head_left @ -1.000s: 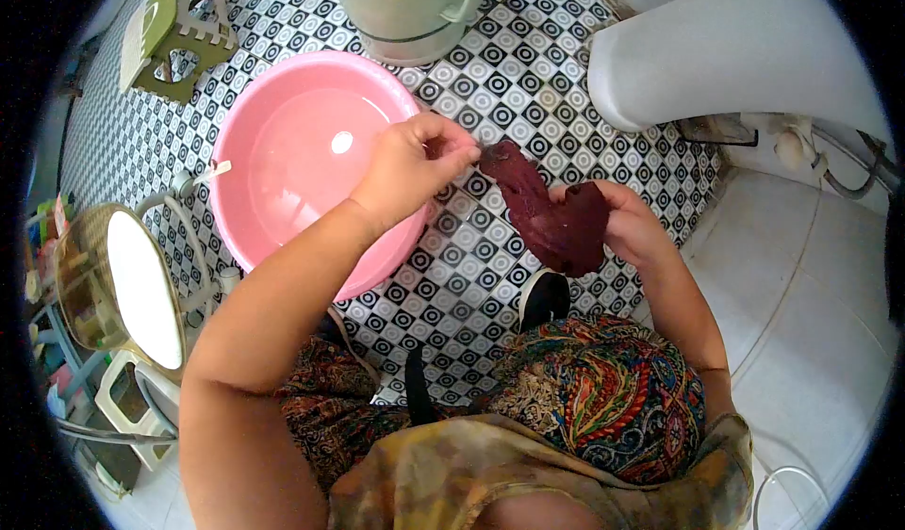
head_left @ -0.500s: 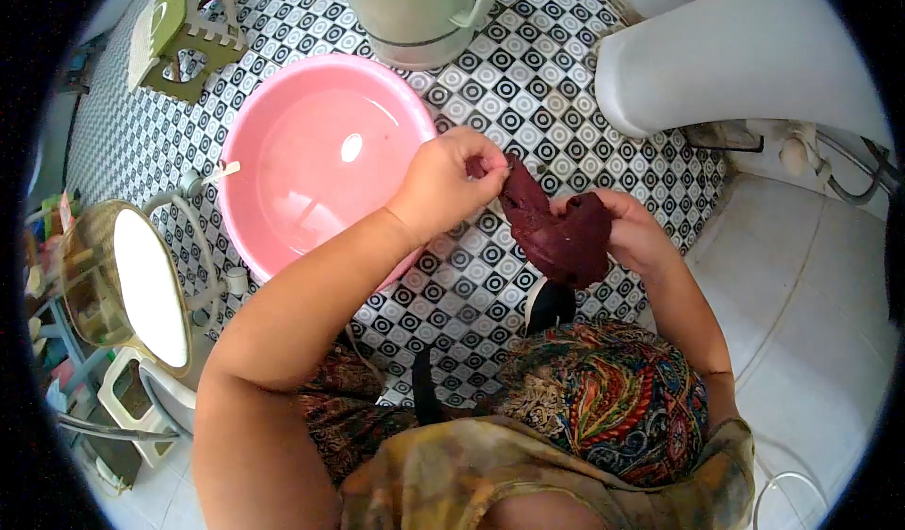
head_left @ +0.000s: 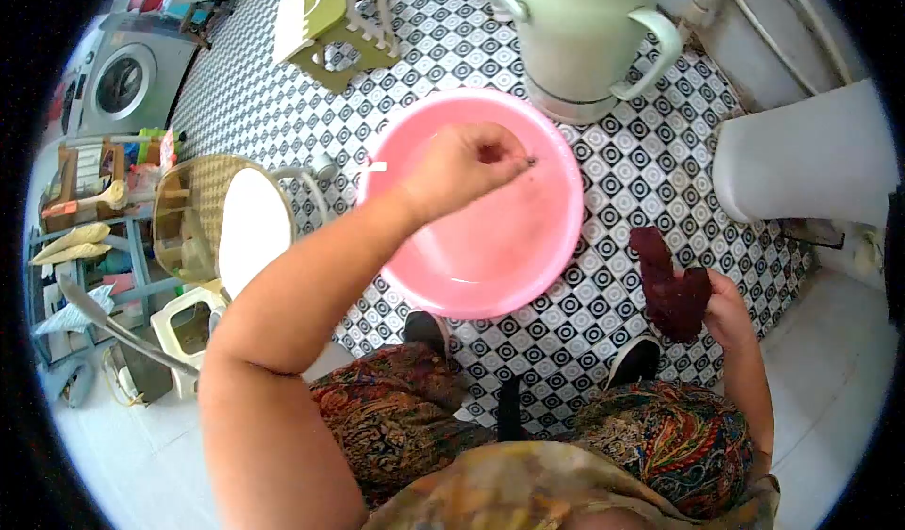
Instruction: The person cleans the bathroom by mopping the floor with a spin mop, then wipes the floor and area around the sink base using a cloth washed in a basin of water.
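Two bare hands are at work, and from my remote seat I read the scene from left to right. Toward the far left I see a front-loading washing machine (head_left: 118, 87), then a green-and-white stool (head_left: 330, 26) standing on the patterned floor (head_left: 443, 40). Next comes the left hand (head_left: 471, 167), raised over the pink basin (head_left: 551, 271); its thumb and forefinger are pinched together on what looks to me like a tiny dark bit (head_left: 531, 162), too small to identify. I take the basin to hold water. Behind its right side stands a pale green container (head_left: 584, 45) with a handle.

Farther right, well apart from the left hand, the maroon cloth (head_left: 671, 299) hangs above the floor, outside the basin. The right hand (head_left: 731, 313) is clamped on its right edge, fingers partly hidden behind it.

I judge the step in hand to be handling the dark bit at the basin while the cloth is held aside. To my mind, the next move calls for a clean parting of the left fingertips, lest the bit cling, and a steady right grip.
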Demonstrator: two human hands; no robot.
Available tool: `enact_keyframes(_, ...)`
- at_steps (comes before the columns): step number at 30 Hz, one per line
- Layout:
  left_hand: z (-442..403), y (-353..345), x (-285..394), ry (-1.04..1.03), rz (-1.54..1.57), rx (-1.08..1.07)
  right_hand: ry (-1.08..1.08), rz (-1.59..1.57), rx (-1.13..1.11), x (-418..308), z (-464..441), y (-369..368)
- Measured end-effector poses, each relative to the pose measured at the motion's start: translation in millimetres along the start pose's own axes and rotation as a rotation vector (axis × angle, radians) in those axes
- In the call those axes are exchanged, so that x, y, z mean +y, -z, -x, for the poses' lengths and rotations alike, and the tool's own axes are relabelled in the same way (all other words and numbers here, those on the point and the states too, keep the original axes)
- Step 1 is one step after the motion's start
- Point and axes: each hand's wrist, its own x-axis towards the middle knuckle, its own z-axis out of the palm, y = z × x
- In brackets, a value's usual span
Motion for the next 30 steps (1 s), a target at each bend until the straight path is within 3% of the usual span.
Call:
enact_keyframes(1, 5, 12, -7, -0.082, 0.110, 0.050, 0.009, 0.041, 0.013, 3, -1, 2)
enact_keyframes(3, 25, 46, -13, 0.085, -0.157, 0.069, 0.011, 0.077, 0.009, 5, -4, 0)
enact_keyframes(8, 55, 107, -63, 0.277, -0.435, 0.485, -0.002, 0.136, 0.050, 6, -6, -5)
enact_keyframes(9, 57, 121, -99, 0.252, -0.422, 0.543, 0.008, 0.153, 0.048, 3, -7, -7)
enact_keyframes(23, 43, 124, -155, 0.459, -0.609, 0.426, -0.012, 0.053, 0.026, 9, -12, -13)
enact_keyframes(30, 39, 120, -164, 0.493, -0.674, 0.516, 0.000, 0.085, 0.045, 7, -10, -12)
